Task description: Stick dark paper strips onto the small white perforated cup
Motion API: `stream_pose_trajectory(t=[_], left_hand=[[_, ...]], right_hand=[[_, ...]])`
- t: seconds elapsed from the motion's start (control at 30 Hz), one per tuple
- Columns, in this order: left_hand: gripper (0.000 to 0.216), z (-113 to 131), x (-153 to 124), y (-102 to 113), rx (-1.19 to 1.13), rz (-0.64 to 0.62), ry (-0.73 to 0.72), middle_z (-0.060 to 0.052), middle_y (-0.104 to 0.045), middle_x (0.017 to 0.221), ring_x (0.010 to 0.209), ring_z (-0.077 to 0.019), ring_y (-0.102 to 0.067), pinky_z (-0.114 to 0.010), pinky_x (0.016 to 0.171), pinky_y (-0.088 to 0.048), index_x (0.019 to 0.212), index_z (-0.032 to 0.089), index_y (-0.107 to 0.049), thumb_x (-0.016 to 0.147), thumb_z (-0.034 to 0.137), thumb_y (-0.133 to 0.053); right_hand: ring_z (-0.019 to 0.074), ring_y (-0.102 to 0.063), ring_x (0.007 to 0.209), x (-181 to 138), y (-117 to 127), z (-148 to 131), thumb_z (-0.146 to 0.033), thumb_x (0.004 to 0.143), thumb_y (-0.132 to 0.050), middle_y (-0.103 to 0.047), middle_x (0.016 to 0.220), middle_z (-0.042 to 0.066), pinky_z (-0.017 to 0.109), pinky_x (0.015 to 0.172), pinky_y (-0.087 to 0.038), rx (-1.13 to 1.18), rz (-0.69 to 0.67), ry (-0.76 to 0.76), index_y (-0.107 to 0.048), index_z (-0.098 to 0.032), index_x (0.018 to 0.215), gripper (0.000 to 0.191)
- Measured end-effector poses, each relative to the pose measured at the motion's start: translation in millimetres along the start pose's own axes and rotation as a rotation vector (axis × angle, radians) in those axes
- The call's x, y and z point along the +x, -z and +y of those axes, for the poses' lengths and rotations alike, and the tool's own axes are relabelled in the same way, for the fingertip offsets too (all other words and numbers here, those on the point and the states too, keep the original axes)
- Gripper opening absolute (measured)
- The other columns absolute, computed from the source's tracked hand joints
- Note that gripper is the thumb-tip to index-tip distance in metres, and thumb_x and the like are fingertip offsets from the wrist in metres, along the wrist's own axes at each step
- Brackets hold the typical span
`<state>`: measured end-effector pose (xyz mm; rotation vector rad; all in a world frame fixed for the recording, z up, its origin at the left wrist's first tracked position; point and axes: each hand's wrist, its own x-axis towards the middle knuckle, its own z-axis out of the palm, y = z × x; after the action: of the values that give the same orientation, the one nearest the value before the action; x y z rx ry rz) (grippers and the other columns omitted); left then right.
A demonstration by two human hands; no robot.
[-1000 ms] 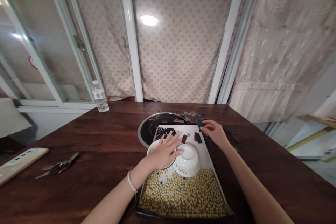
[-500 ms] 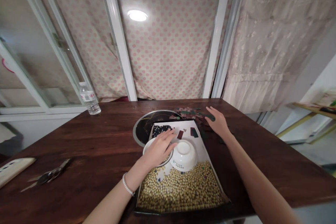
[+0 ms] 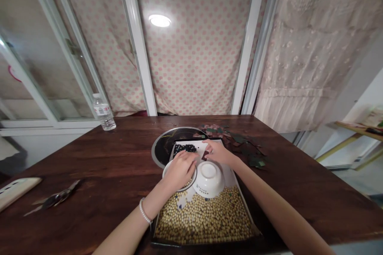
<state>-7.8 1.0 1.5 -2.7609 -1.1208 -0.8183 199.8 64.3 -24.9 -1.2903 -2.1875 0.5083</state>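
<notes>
My left hand point(image 3: 181, 169) lies over an upright white bowl point(image 3: 165, 171), fingers loosely bent and thumb a little apart; some pale beans show inside the bowl. Beside it, a second white bowl point(image 3: 209, 181) sits upside down. My right hand point(image 3: 219, 152) is over the far right part of the shallow tray point(image 3: 190, 196), its index finger and thumb apart around a small dark red piece point(image 3: 205, 154), contact unclear. Yellow soybeans point(image 3: 209, 219) fill the near part of the tray, and small black beads or beans point(image 3: 184, 149) lie in its far left corner.
Green and reddish scraps point(image 3: 245, 143) are scattered on the dark wooden table point(image 3: 119, 191) at the right. A round black plate point(image 3: 163, 143) lies partly under the tray. At the left are a water bottle point(image 3: 104, 113), a metal tool point(image 3: 55, 199) and a pale phone-like object point(image 3: 18, 191).
My right hand has come in leftward from the scraps to above the tray, beside the upturned bowl. My left hand has stayed over the upright bowl, its fingers now more bent.
</notes>
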Motion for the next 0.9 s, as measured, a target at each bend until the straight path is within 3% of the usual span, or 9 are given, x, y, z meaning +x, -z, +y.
stream_pose_trajectory(t=[0.13,0.27,0.33,0.47,0.6,0.7,0.8,0.9], left_hand=[[0.026,1.7,0.1,1.4,0.017,-0.02,0.023,-0.006,-0.067,0.107,0.101,-0.0219,-0.062,-0.046,0.103,-0.037,0.107,0.02,-0.057,0.088,0.016,-0.04],[0.025,4.3,0.7,3.0,0.012,-0.047,-0.001,-0.006,-0.067,0.106,0.099,-0.0225,-0.061,-0.045,0.1,-0.039,0.105,0.019,-0.058,0.088,0.016,-0.039],[0.024,4.7,0.9,3.5,0.014,-0.06,-0.009,-0.006,-0.067,0.106,0.099,-0.0228,-0.061,-0.043,0.097,-0.041,0.104,0.019,-0.058,0.089,0.016,-0.04],[0.023,3.0,-0.6,1.8,0.048,-0.075,0.029,-0.007,-0.067,0.104,0.098,-0.0242,-0.061,-0.043,0.095,-0.043,0.104,0.018,-0.058,0.089,0.017,-0.041],[0.032,1.0,-3.7,-2.3,0.078,-0.123,0.108,-0.013,-0.064,0.113,0.106,-0.0282,-0.059,-0.044,0.092,-0.045,0.119,0.014,-0.051,0.094,0.03,-0.04],[0.04,1.3,-4.2,-3.4,0.069,-0.116,0.173,-0.015,-0.062,0.117,0.108,-0.0287,-0.059,-0.044,0.091,-0.046,0.128,0.013,-0.043,0.096,0.036,-0.035],[0.039,2.1,-3.1,-2.6,0.043,-0.092,0.176,-0.014,-0.062,0.118,0.109,-0.0281,-0.059,-0.044,0.092,-0.046,0.129,0.014,-0.043,0.098,0.036,-0.032],[0.037,2.2,-2.3,-2.2,-0.026,-0.091,0.092,-0.012,-0.059,0.124,0.116,-0.0264,-0.055,-0.044,0.098,-0.044,0.124,0.015,-0.048,0.097,0.037,-0.034]], right_hand=[[0.0264,-0.062,0.096,25.9,-2.2,0.4,-0.018,0.045,-0.084,-0.068,0.1,0.009,0.032,0.08,-0.047,-0.044,-0.041,-0.09,-0.059,-0.015,0.114,0.074],[0.0255,-0.064,0.088,39.3,-2.9,-0.9,-0.014,0.033,-0.086,-0.07,0.092,0.005,0.028,0.073,-0.048,-0.065,-0.068,-0.18,-0.068,-0.019,0.096,0.066],[0.0229,-0.065,0.079,41.0,-1.5,-3.7,-0.011,0.036,-0.084,-0.071,0.08,0.002,0.026,0.067,-0.048,-0.051,-0.072,-0.191,-0.07,-0.019,0.082,0.049],[0.0181,-0.065,0.068,27.3,11.8,-13.9,-0.009,0.062,-0.067,-0.069,0.063,0.003,0.025,0.064,-0.047,0.047,-0.04,-0.131,-0.068,-0.017,0.063,0.008],[0.0146,-0.064,0.071,-8.7,29.9,-22.4,-0.017,0.075,-0.056,-0.072,0.083,0.004,0.024,0.064,-0.048,0.22,-0.031,-0.034,-0.07,-0.017,0.088,0.019],[0.0147,-0.062,0.062,-32.5,31.9,-21.9,-0.029,0.069,-0.067,-0.071,0.075,0.003,0.025,0.058,-0.048,0.57,-0.128,-0.068,-0.067,-0.015,0.098,0.032],[0.0145,-0.062,0.062,-41.3,23.2,-17.8,-0.028,0.059,-0.076,-0.068,0.07,0.001,0.025,0.059,-0.047,0.625,-0.186,-0.101,-0.068,-0.015,0.093,0.037],[0.0139,-0.06,0.061,-40.8,12.3,-16.4,-0.026,0.058,-0.075,-0.068,0.07,0.002,0.025,0.059,-0.047,0.533,-0.069,-0.098,-0.07,-0.014,0.082,0.027]])
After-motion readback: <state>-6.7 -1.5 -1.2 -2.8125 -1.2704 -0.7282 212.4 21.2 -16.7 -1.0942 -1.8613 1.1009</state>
